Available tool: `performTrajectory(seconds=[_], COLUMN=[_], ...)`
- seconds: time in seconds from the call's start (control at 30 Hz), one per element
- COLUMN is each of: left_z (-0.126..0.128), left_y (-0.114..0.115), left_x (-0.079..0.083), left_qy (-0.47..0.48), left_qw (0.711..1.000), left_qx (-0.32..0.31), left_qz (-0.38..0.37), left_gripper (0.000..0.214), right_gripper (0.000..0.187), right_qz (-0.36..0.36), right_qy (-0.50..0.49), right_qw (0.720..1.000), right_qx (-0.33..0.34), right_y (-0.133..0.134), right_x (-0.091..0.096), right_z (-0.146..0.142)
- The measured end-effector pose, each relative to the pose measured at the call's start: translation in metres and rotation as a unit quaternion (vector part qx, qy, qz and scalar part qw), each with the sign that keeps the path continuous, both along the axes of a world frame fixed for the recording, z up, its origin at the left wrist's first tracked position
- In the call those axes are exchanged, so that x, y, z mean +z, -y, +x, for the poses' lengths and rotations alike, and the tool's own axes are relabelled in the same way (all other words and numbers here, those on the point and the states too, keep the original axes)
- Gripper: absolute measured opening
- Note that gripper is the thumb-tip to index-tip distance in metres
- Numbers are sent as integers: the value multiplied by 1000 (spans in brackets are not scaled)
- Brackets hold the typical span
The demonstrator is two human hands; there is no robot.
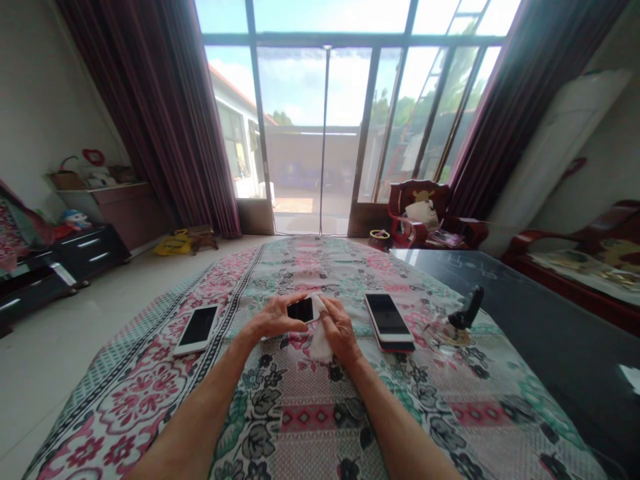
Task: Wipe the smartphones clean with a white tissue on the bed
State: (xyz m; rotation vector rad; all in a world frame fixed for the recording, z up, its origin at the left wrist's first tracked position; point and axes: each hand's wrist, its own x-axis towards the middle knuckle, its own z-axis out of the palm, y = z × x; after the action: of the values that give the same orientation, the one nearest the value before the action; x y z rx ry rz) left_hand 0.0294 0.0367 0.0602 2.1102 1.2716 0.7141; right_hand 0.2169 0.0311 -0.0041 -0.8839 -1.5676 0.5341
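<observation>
My left hand (273,319) grips a small phone (301,310) with a dark screen, holding it just above the flowered cloth (310,407). My right hand (340,330) is closed on a white wipe (320,345) pressed against the phone's right end. A white phone (197,329) lies face up on the cloth to the left. To the right lies a stack of phones (389,322), the top one white with a dark screen.
A dark spray bottle (467,312) lies on the cloth at the right, beside a black glass table (550,320). Red wooden chairs (420,213) stand by the large window. A low cabinet (90,250) lines the left wall.
</observation>
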Motion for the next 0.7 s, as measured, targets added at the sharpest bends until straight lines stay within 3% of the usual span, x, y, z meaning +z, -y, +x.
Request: performTrajectory(seconds=[0.2, 0.43, 0.7], left_z=[-1, -14, -11], left_y=[2, -9, -9], left_x=[4, -7, -10], left_qy=[8, 1, -6], left_qw=[999, 998, 999], left_qx=[-51, 60, 45], left_qz=[-8, -1, 17], left_gripper=[70, 73, 74], right_gripper=[34, 35, 35], right_qz=[-2, 30, 15], right_qy=[5, 34, 10], right_qw=[1000, 999, 1000], right_qx=[-3, 18, 16], right_y=[-3, 8, 3], right_x=[-2, 3, -1], right_z=[2, -11, -9])
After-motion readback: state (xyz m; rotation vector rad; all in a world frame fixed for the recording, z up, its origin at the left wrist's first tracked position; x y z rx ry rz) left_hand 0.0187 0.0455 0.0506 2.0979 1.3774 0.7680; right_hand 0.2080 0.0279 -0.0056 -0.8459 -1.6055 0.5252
